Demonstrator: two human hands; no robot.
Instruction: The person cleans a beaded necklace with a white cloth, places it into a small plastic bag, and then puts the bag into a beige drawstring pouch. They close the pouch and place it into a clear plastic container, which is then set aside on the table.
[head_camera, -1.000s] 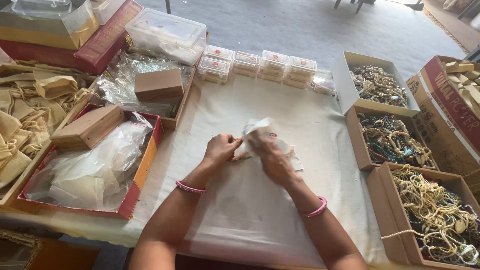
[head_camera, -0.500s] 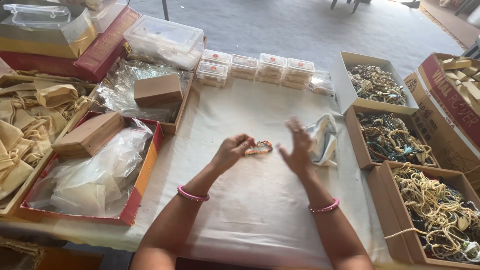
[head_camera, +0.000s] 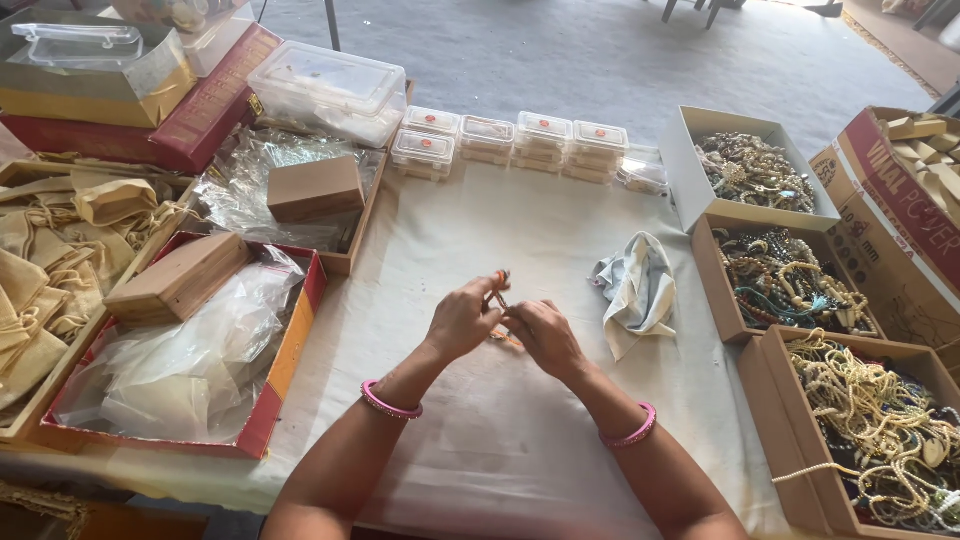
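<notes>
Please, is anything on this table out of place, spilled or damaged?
Little stands out. A crumpled cloth lies loose on the table cover, right of the hands. From the nearest bead box one strand hangs over the front wall. Both hands, left and right, hold a small beaded piece. No damage shows.
</notes>
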